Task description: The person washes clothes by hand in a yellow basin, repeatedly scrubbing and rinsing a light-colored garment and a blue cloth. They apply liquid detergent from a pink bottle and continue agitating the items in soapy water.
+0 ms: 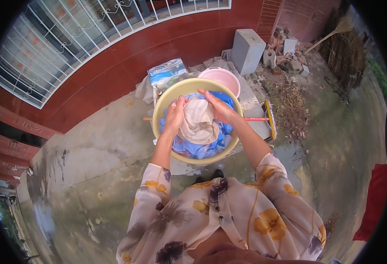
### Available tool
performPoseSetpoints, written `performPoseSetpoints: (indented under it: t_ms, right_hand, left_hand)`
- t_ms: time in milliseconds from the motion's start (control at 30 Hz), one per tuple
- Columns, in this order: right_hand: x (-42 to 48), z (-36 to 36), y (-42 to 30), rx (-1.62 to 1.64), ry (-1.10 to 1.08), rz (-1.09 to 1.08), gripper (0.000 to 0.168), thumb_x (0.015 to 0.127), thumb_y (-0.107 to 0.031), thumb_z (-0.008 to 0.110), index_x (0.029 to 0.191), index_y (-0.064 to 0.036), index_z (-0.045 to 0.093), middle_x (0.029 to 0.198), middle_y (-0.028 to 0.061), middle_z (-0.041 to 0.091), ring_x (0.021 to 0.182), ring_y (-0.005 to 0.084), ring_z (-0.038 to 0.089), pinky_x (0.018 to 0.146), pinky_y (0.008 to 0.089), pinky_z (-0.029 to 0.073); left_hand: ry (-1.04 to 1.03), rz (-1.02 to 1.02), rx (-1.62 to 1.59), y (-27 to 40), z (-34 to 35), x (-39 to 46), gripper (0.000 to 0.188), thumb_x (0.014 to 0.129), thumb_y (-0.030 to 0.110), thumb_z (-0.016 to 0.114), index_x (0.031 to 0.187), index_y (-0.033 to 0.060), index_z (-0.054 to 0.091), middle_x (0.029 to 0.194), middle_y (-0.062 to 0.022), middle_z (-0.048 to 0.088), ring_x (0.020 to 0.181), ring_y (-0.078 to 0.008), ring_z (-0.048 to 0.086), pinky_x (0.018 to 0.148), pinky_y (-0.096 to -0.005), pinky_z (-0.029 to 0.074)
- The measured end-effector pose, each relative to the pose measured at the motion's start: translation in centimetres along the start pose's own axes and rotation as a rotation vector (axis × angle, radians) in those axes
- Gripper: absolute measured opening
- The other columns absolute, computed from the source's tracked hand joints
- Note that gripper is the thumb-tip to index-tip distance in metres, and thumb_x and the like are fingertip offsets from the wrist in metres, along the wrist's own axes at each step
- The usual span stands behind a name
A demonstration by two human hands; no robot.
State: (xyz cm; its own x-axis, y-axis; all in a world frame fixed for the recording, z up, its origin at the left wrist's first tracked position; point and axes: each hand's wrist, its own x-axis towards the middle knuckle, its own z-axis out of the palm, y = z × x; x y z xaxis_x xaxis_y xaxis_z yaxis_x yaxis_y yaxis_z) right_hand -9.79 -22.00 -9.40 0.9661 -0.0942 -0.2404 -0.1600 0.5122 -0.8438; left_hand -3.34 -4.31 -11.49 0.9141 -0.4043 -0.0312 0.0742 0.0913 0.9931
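An off-white cloth (198, 122) is bunched up between my two hands, above a round yellow plastic basin (180, 86). My left hand (175, 114) grips its left side with the thumb on top. On the other side, my right hand (220, 108) holds the cloth's upper right edge, its thumb pointing up and its fingers partly hidden. Light-blue and darker blue clothes (198, 151) fill the basin beneath the cloth.
A pink basin (222, 77) stands behind the yellow one. A scrub broom with a yellow head (270, 120) has its red handle (256, 119) passing under the yellow basin. Beyond are a blue-and-white package (167, 72), a grey block (249, 51), broken bricks (281, 59) and a straw broom (329, 34).
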Motion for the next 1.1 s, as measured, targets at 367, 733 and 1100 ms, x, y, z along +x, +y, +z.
performPoseSetpoints:
  t_ms: [367,733,1100]
  right_hand:
    - [-0.6,-0.6,0.5,-0.691,0.275,-0.63,0.028,0.088,-0.024,0.069,0.101,0.001,0.069,0.092,0.0154,0.068,0.085,0.0252,0.066,0.077,0.0385,0.051]
    - [0.5,2.7,5.9,-1.109,0.514,-0.581,0.008,0.082,-0.012,0.066,0.091,-0.011,0.068,0.067,0.0148,0.064,0.067,0.0352,0.065,0.069,0.0455,0.048]
    - [1.5,2.7,5.3,-1.094,0.464,-0.717,0.013,0.083,-0.012,0.061,0.095,-0.014,0.065,0.066,0.0169,0.064,0.066,0.0364,0.067,0.064,0.0462,0.052]
  left_hand:
    - [-0.044,-0.507,-0.558,-1.2,2.7,-8.6,0.051,0.105,0.045,0.037,0.124,0.0008,0.053,0.113,-0.0153,0.063,0.102,-0.0213,0.062,0.085,-0.0367,0.052]
    - [0.152,-0.465,-0.915,-3.3,8.0,-4.8,0.047,0.104,0.036,0.038,0.138,0.0051,0.045,0.131,-0.0115,0.054,0.121,-0.0231,0.054,0.106,-0.0415,0.043]
    - [-0.138,-0.408,-1.011,-4.4,6.2,-2.0,0.033,0.103,0.031,0.042,0.126,0.0102,0.052,0.122,-0.0094,0.06,0.112,-0.0237,0.061,0.096,-0.0405,0.05]
